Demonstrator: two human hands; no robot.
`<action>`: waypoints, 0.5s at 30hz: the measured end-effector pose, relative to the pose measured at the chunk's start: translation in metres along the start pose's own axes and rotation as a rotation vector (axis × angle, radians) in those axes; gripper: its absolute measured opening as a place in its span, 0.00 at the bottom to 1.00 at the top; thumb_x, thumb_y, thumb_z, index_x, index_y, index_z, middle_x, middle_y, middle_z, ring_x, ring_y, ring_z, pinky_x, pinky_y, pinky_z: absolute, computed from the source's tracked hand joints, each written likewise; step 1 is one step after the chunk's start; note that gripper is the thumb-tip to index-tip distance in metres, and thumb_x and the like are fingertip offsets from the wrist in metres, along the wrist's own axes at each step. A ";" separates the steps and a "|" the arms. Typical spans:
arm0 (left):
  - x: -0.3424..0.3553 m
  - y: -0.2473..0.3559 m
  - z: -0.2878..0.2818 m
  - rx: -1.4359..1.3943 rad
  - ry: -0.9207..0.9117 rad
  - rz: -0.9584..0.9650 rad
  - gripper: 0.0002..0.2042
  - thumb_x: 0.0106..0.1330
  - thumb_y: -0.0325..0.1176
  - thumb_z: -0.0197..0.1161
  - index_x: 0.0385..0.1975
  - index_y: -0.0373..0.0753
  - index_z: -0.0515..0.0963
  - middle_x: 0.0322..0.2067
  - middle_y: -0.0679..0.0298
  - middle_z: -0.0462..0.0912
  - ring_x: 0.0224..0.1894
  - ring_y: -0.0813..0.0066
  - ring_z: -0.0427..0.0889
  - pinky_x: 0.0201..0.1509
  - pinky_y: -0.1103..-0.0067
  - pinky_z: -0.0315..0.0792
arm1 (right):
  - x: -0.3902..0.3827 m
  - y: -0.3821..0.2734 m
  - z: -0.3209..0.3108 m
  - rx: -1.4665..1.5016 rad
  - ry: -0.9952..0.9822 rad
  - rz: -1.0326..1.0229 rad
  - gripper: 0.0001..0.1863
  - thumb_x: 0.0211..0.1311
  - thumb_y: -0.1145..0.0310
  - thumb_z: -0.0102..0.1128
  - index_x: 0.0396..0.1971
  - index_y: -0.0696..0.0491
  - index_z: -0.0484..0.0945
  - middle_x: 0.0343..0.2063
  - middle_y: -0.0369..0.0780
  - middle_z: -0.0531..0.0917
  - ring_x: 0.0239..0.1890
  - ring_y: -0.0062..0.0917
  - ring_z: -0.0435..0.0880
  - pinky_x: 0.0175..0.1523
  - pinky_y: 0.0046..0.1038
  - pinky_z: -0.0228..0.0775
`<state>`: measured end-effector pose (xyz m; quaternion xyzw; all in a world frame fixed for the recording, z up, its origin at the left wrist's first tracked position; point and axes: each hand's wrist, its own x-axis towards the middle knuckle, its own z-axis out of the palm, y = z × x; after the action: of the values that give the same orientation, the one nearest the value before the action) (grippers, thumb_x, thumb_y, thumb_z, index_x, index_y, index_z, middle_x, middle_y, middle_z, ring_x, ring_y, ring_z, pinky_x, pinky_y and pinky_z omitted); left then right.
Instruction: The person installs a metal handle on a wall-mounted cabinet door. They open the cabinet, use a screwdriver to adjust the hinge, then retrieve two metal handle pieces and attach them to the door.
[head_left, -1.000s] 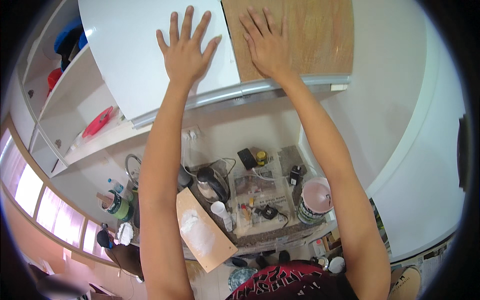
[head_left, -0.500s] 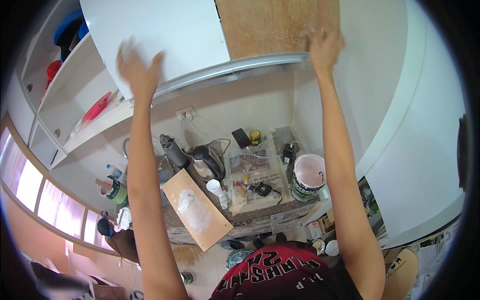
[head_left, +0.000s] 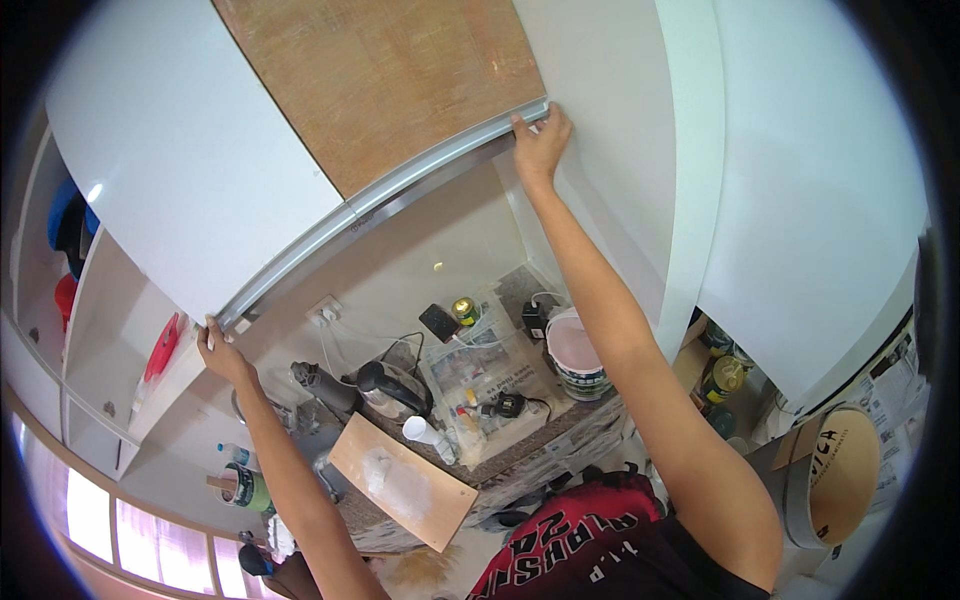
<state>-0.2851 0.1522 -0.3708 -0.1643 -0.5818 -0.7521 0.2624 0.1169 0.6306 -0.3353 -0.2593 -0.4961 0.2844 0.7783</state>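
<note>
Overhead, a long silver metal strip runs along the lower edge of a cabinet front. Above it sit a glossy white door on the left and a bare brown wood panel on the right. My left hand closes its fingertips at the strip's left end, by the white door's lower corner. At the strip's right end, beside the side wall, my right hand grips with thumb and curled fingers. Part of the fingers on both hands is hidden by the strip.
Below, the counter holds an electric kettle, a grey bottle, a white cup, a powder-smeared wooden board and a pink-filled paint bucket. Open shelves stand left. A white panel stands right.
My view has turned and shifted right. Both hands, blurred and apart before, have moved outward to the strip's two ends. My left hand, spread before the white door, has come down to its corner.
</note>
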 end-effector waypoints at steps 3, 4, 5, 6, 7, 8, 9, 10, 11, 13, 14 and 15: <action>0.003 -0.007 0.006 -0.063 0.030 -0.001 0.31 0.72 0.45 0.74 0.63 0.27 0.74 0.57 0.54 0.81 0.57 0.68 0.81 0.64 0.70 0.74 | -0.001 -0.005 0.007 0.116 0.040 0.083 0.46 0.59 0.75 0.78 0.72 0.67 0.58 0.66 0.54 0.62 0.62 0.45 0.75 0.68 0.39 0.76; 0.012 -0.010 0.000 -0.072 0.029 0.007 0.32 0.70 0.48 0.75 0.63 0.30 0.75 0.57 0.56 0.80 0.56 0.68 0.80 0.61 0.69 0.74 | -0.004 -0.009 0.010 0.124 0.054 0.109 0.47 0.58 0.76 0.79 0.72 0.66 0.57 0.66 0.53 0.61 0.61 0.44 0.76 0.67 0.38 0.78; 0.022 -0.012 -0.008 -0.079 0.029 0.017 0.33 0.68 0.51 0.75 0.63 0.32 0.76 0.57 0.58 0.80 0.55 0.68 0.79 0.59 0.68 0.73 | -0.008 -0.012 0.015 0.149 0.076 0.117 0.48 0.58 0.75 0.79 0.73 0.66 0.56 0.65 0.53 0.62 0.60 0.43 0.76 0.67 0.38 0.78; 0.020 -0.010 -0.005 -0.094 0.026 0.012 0.34 0.67 0.53 0.76 0.63 0.34 0.77 0.56 0.60 0.80 0.54 0.68 0.79 0.57 0.68 0.73 | -0.011 -0.011 0.017 0.160 0.096 0.114 0.49 0.57 0.74 0.80 0.73 0.65 0.56 0.65 0.53 0.62 0.60 0.43 0.77 0.67 0.38 0.78; 0.019 -0.008 -0.005 -0.050 0.036 0.002 0.32 0.68 0.51 0.76 0.62 0.33 0.76 0.55 0.60 0.80 0.54 0.69 0.79 0.58 0.69 0.74 | -0.014 -0.010 0.019 0.174 0.115 0.114 0.50 0.57 0.74 0.81 0.74 0.64 0.55 0.64 0.53 0.63 0.59 0.43 0.77 0.66 0.38 0.78; 0.017 -0.005 -0.009 -0.004 0.048 -0.006 0.31 0.69 0.49 0.75 0.61 0.31 0.76 0.53 0.60 0.80 0.53 0.70 0.80 0.59 0.71 0.74 | -0.017 -0.009 0.021 0.206 0.098 0.168 0.51 0.56 0.74 0.81 0.74 0.64 0.55 0.64 0.53 0.63 0.59 0.42 0.77 0.65 0.37 0.78; 0.003 -0.001 -0.008 0.037 0.068 -0.023 0.29 0.70 0.47 0.75 0.59 0.29 0.76 0.52 0.59 0.81 0.52 0.71 0.81 0.59 0.73 0.75 | -0.015 -0.007 0.021 0.234 0.073 0.213 0.52 0.55 0.74 0.82 0.74 0.63 0.55 0.63 0.53 0.64 0.59 0.41 0.76 0.64 0.36 0.78; -0.006 0.001 -0.012 0.035 0.080 -0.051 0.29 0.70 0.47 0.75 0.59 0.30 0.76 0.52 0.59 0.81 0.51 0.71 0.81 0.57 0.73 0.76 | -0.017 -0.004 0.025 0.271 0.041 0.265 0.53 0.54 0.73 0.83 0.74 0.62 0.55 0.63 0.53 0.65 0.59 0.40 0.76 0.63 0.35 0.78; -0.013 0.002 -0.014 0.033 0.092 -0.078 0.29 0.70 0.47 0.75 0.58 0.30 0.76 0.52 0.59 0.81 0.51 0.72 0.81 0.56 0.73 0.77 | -0.018 -0.001 0.029 0.315 0.046 0.280 0.52 0.54 0.73 0.83 0.73 0.63 0.57 0.61 0.52 0.68 0.57 0.39 0.78 0.61 0.35 0.78; 0.002 0.002 -0.043 0.023 0.071 -0.054 0.27 0.70 0.48 0.74 0.57 0.30 0.77 0.51 0.59 0.81 0.50 0.71 0.81 0.52 0.73 0.79 | -0.031 0.000 0.050 0.430 0.043 0.336 0.49 0.53 0.73 0.84 0.71 0.64 0.60 0.57 0.49 0.73 0.53 0.36 0.80 0.59 0.34 0.78; 0.018 -0.004 -0.054 0.016 0.031 -0.008 0.27 0.71 0.48 0.73 0.56 0.31 0.77 0.51 0.58 0.81 0.49 0.69 0.82 0.50 0.72 0.80 | -0.032 0.003 0.055 0.264 0.113 0.211 0.50 0.52 0.72 0.85 0.70 0.65 0.60 0.55 0.49 0.74 0.51 0.37 0.80 0.59 0.35 0.77; 0.039 -0.016 -0.087 0.060 0.055 0.111 0.26 0.71 0.49 0.72 0.53 0.31 0.78 0.47 0.58 0.83 0.47 0.67 0.83 0.48 0.71 0.80 | -0.035 -0.001 0.073 0.151 0.125 0.088 0.50 0.51 0.72 0.85 0.69 0.66 0.60 0.54 0.49 0.75 0.50 0.37 0.80 0.59 0.36 0.77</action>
<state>-0.3207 0.0632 -0.3855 -0.1677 -0.5868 -0.7227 0.3245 0.0379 0.6147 -0.3294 -0.2388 -0.4119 0.3381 0.8118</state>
